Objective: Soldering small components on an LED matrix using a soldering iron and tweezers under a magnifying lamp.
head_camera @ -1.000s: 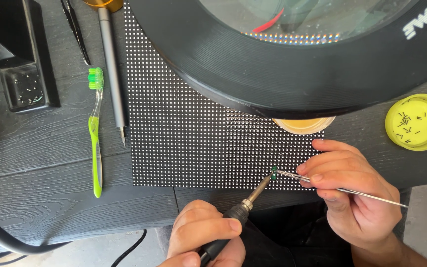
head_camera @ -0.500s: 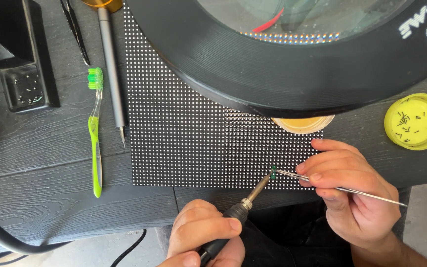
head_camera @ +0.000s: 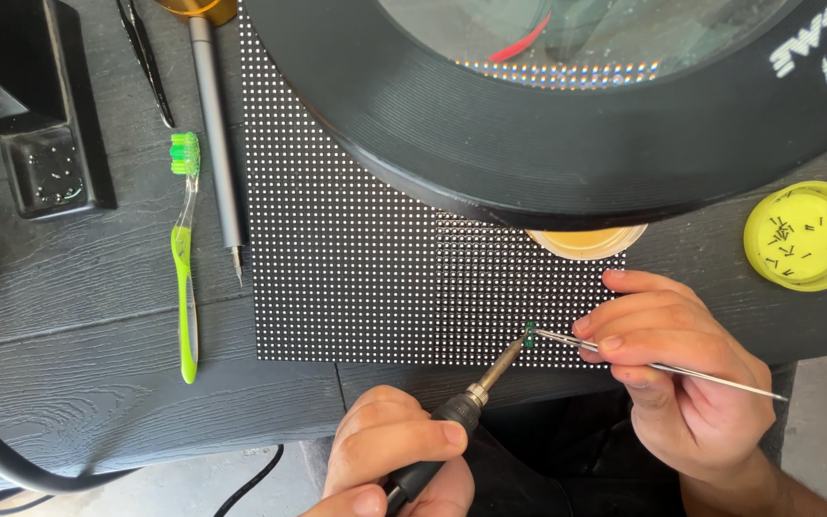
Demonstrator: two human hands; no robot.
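Note:
A black panel [head_camera: 366, 249] dotted with rows of tiny white points lies flat on the dark wooden table. My left hand [head_camera: 390, 460] grips a soldering iron [head_camera: 476, 388], whose tip touches the panel near its front right corner. My right hand [head_camera: 672, 373] pinches thin metal tweezers [head_camera: 662, 366]. Their tips meet the iron's tip at a small green speck [head_camera: 529, 327] on the panel. A large round black-rimmed magnifier [head_camera: 528, 124] hangs over the panel's far half and hides it.
A green toothbrush [head_camera: 184, 258] and a grey pen-like tool [head_camera: 217, 144] lie left of the panel. A black stand [head_camera: 35, 115] sits at far left. A yellow lid [head_camera: 806, 235] with several small parts sits right. A black cable [head_camera: 11, 464] runs along the table's front left edge [head_camera: 145, 469].

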